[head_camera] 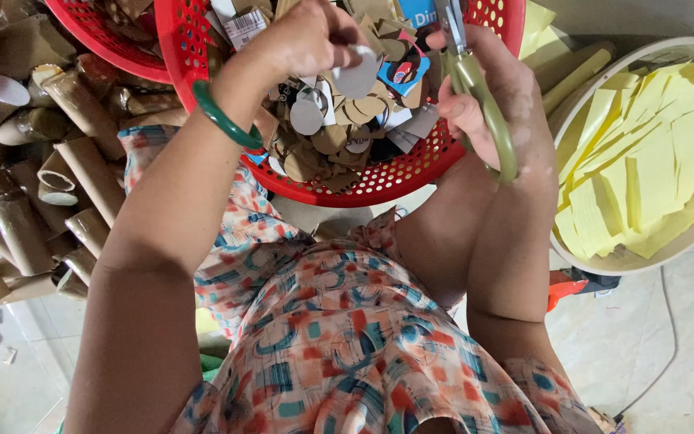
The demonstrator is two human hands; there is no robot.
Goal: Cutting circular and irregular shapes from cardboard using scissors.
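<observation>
Left hand (307,40) pinches a grey card disc (357,76) over the red basket's (411,173) near rim, so offcuts drop in; right hand (487,88) grips green-handled scissors (475,88), fingers closed.

scissors (475,88) blades: cut off by top edge | red basket (411,173): far rim cropped

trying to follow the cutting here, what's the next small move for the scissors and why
Probably close the scissors on the grey card disc: the left hand pinches it over the red basket of cut scraps, and the right hand holds the blades raised just beside it.
</observation>
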